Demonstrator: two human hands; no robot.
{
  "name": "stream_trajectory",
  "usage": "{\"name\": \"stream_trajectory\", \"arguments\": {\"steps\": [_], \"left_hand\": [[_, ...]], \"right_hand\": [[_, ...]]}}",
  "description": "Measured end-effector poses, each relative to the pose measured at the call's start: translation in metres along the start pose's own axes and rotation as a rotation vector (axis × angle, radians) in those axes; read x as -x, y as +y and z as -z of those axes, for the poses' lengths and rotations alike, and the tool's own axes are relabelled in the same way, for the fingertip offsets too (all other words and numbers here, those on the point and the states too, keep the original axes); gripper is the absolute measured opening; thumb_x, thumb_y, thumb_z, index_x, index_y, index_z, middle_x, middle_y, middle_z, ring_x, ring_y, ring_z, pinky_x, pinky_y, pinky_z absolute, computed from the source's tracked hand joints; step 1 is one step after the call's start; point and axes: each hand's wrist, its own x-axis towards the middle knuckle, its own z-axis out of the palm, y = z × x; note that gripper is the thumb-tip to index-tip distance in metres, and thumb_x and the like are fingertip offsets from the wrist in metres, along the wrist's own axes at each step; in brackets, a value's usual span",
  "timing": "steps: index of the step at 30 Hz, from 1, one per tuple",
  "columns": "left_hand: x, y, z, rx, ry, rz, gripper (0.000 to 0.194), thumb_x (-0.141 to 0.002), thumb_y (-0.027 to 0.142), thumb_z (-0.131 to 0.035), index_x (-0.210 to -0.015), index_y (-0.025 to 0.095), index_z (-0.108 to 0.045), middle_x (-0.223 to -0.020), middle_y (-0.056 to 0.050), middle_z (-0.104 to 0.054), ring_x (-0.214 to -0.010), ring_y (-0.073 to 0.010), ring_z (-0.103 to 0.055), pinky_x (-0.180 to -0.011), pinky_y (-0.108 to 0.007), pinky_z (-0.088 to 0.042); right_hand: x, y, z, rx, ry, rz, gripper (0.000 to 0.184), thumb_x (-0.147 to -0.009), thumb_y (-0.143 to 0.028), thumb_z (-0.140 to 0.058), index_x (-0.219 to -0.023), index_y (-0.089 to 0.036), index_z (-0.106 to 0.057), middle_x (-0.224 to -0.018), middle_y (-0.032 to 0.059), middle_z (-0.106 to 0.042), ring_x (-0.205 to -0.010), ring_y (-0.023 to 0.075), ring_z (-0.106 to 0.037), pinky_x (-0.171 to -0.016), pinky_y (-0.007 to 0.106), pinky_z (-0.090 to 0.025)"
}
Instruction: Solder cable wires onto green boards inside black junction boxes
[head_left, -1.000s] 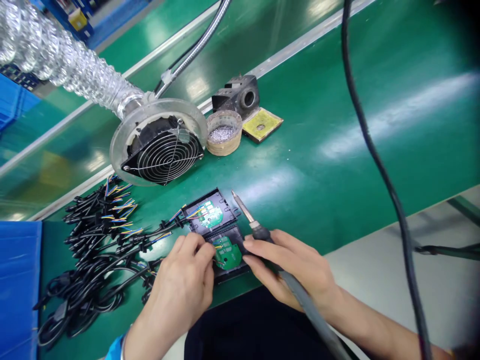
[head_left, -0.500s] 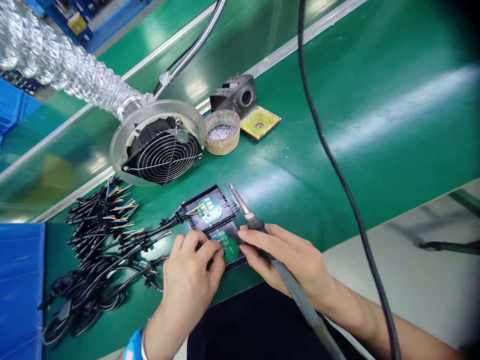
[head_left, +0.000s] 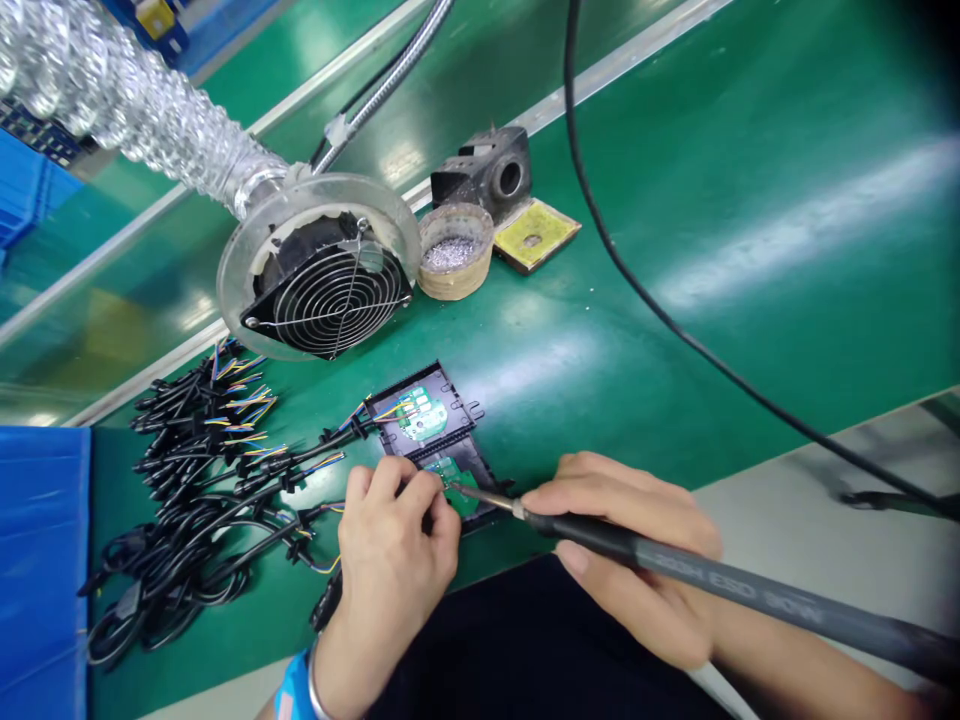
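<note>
My right hand [head_left: 637, 550] grips a soldering iron [head_left: 750, 592] by its dark handle. The iron's tip touches or nearly touches the lower green circuit board [head_left: 471, 490], close to my left fingertips. My left hand [head_left: 397, 545] has its fingers pinched together at that board's left edge; what they hold is hidden. Both this board and an upper green circuit board [head_left: 427, 418] lie in black plastic casings [head_left: 454, 388] set side by side. Colored wires from a black cable [head_left: 346, 432] run to the upper board. Another black cable [head_left: 326, 600] shows partly beneath my left wrist.
A pile of black cables [head_left: 187, 520] with bare-ended colored wires lies left, beside a blue bin [head_left: 45, 560]. A fume extractor fan [head_left: 337, 300] hangs above. Behind stand a solder-scrap bowl [head_left: 455, 280], an iron holder [head_left: 480, 180] and a yellow sponge [head_left: 536, 235]. The iron's cord [head_left: 637, 285] crosses the right side.
My right hand has moved right and swung the iron from pointing up and away to pointing left, its tip now at the lower board. My left hand stays at the board's edge.
</note>
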Motion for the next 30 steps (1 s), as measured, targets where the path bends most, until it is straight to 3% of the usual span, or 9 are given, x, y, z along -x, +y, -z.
{"name": "stream_trajectory", "arguments": {"steps": [17,30], "left_hand": [[-0.001,0.001,0.001,-0.014,0.003,-0.019,0.016,-0.082,0.013,-0.058,-0.070,0.021,-0.064,-0.077,-0.003,-0.061,-0.070,-0.0200,-0.044,-0.067,-0.035,-0.038],[-0.002,0.003,0.002,-0.063,-0.025,0.008,0.015,-0.079,0.012,-0.060,-0.068,0.022,-0.063,-0.077,-0.003,-0.060,-0.072,-0.0201,-0.044,-0.064,-0.033,-0.038]], "right_hand": [[-0.001,0.006,-0.005,-0.043,-0.018,0.015,0.034,-0.072,-0.006,-0.051,-0.100,-0.015,-0.068,-0.072,0.0044,-0.060,-0.058,0.0136,-0.054,-0.049,0.027,-0.046],[-0.009,-0.004,0.000,0.074,-0.080,0.026,0.029,-0.075,-0.007,-0.050,-0.097,-0.016,-0.068,-0.069,0.0035,-0.061,-0.055,0.0136,-0.055,-0.049,0.028,-0.046]]}}
